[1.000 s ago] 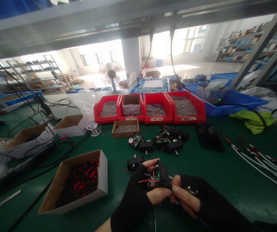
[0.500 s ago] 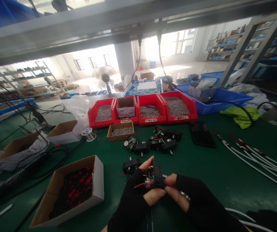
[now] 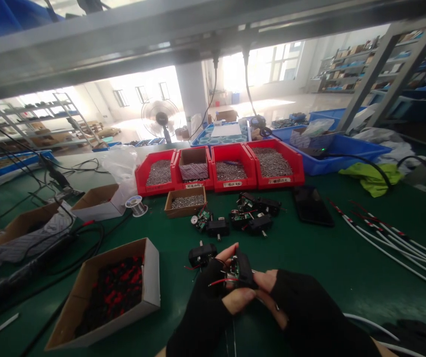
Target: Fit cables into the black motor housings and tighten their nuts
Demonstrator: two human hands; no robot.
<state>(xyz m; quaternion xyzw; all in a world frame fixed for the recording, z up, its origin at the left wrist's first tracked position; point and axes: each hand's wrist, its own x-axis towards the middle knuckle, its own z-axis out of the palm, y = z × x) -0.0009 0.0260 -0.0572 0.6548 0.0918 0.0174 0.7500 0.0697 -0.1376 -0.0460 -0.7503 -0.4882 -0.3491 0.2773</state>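
Observation:
My left hand [image 3: 215, 292], in a black fingerless glove, grips a small black gear motor unit [image 3: 245, 270] with a green circuit board and red and black wires. The unit is held tilted above the green bench. My right hand [image 3: 291, 297], gloved the same way, is closed against its right side, at the metal shaft. A slim metal tool [image 3: 277, 308] shows a little between its fingers; the rest is hidden. Another such motor unit [image 3: 202, 255] lies just left of my left hand. Several more units [image 3: 218, 227] lie farther back.
An open carton [image 3: 152, 277] of black and red parts stands at left. Red bins [image 3: 231, 186] of small metal parts line the back, before them a small box [image 3: 176, 212] and solder spool [image 3: 136, 207]. White cables [image 3: 395, 248] and a dark phone-like device [image 3: 312, 206] lie right.
The motor unit has turned slightly in my left hand. My right fingers have shifted a little, and the metal tool now shows less. Things on the bench have stayed put.

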